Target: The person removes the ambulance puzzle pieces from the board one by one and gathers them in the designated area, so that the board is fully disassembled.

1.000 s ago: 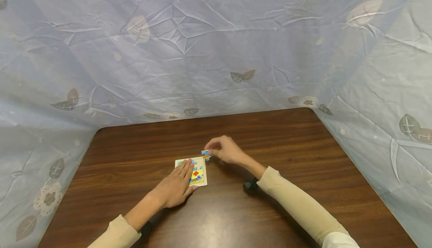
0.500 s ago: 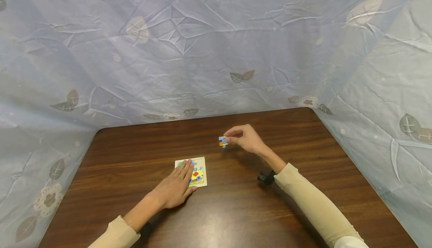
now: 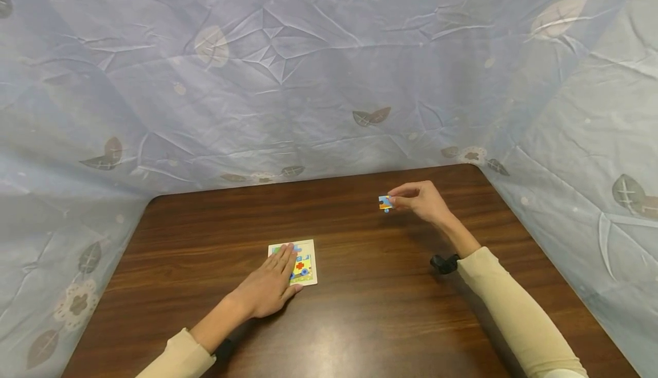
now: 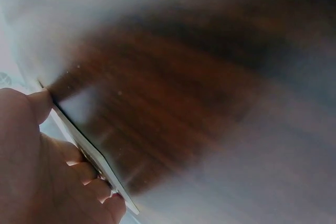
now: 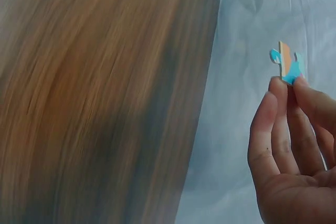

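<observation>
Piece (image 3: pixel 385 202): has moved toward the worktop (image 3: pixel 360 292)'s far right corner
Handling: light, stiff, we judge; hold its edges
Right hand (image 3: pixel 424 201): pinching it, aloft
Left hand (image 3: pixel 267 286): fingers together on board (image 3: pixel 307 246)

Between the left hand (image 3: pixel 264 286) on the puzzle board (image 3: pixel 311 248) and the right hand (image 3: pixel 424 202) with its puzzle piece (image 3: pixel 384 202), the surface (image 3: pixel 354 298) leaves a wide passage; patterned curtain (image 3: pixel 319 92) blocks the far edge and both sides.

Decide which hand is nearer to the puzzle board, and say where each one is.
Left. The left hand rests on the puzzle board; the right hand is away to its right, holding a puzzle piece.
</observation>
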`<state>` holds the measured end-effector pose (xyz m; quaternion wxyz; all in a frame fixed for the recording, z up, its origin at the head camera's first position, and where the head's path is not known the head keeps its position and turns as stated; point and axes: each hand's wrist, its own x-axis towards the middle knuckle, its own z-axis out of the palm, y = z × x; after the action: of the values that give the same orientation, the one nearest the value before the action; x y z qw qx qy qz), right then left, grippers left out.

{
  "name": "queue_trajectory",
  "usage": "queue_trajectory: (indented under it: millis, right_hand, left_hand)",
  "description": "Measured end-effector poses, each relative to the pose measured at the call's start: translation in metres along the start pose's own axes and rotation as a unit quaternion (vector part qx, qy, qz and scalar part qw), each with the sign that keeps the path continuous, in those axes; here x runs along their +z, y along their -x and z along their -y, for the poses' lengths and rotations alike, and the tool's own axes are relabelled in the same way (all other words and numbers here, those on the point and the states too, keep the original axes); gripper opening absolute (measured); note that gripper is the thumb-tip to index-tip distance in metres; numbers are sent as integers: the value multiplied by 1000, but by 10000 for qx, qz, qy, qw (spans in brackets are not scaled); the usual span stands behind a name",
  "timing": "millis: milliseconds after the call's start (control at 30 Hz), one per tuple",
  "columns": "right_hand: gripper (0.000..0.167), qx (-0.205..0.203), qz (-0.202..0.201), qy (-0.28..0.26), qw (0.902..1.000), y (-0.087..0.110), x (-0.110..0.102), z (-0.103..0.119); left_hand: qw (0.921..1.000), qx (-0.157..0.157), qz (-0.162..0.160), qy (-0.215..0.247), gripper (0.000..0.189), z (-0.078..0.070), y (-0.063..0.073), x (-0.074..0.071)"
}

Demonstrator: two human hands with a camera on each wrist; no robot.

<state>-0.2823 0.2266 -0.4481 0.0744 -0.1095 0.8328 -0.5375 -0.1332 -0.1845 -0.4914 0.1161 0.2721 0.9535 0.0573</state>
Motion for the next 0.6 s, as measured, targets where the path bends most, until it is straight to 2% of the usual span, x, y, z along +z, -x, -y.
queue_trajectory:
  millis: [233, 400, 600]
  right_hand:
    - [33, 387, -151, 260, 9988, 8, -39, -23]
    - [35, 606, -9, 370, 9975, 15, -57, -40]
    - [38, 882, -43, 332, 9955, 17, -74, -59]
  left_hand:
    - [10000, -17, 9, 4, 76, -1, 0, 0]
    - [10000, -6, 57, -14, 77, -1, 0, 0]
    - [10000, -12, 52, -7, 77, -1, 1, 0]
